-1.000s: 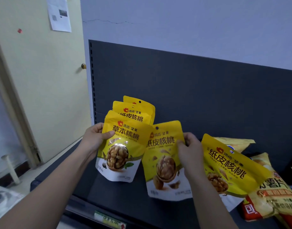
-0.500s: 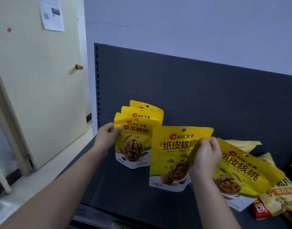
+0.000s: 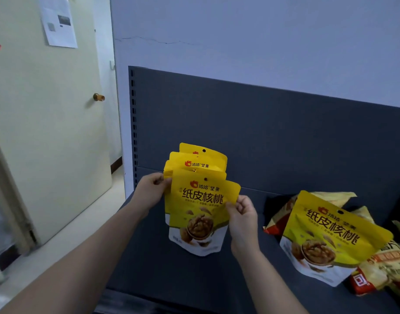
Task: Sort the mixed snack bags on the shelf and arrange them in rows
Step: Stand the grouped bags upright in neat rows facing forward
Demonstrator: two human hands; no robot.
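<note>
1. Right hand [image 3: 240,219] — nearest item, at the right edge of the front walnut bag [image 3: 200,214]; thumb and fingers pinched that edge just below its upper corner.
2. Left hand [image 3: 150,193] — at the upper left edge of the front walnut bag, fingers closed on the yellow edges there; whether it gripped the front bag alone or also those behind could not be told.
3. Front walnut bag — yellow and white, upright on the dark shelf [image 3: 162,268], at the head of a row.
4. Row of yellow bags [image 3: 200,160] — directly behind the front walnut bag, upright, only their tops visible above it.
5. Single walnut bag [image 3: 332,236] — well to the right of the front walnut bag, leaning back on a heap.
6. Mixed snack bags [image 3: 375,270] — under and behind that single bag, unsorted, orange and pale wrappers.
7. Dark back panel [image 3: 273,137] — behind the row, upright.
8. Door [image 3: 47,123] — far left of the front walnut bag, cream, with a brass knob.
</note>
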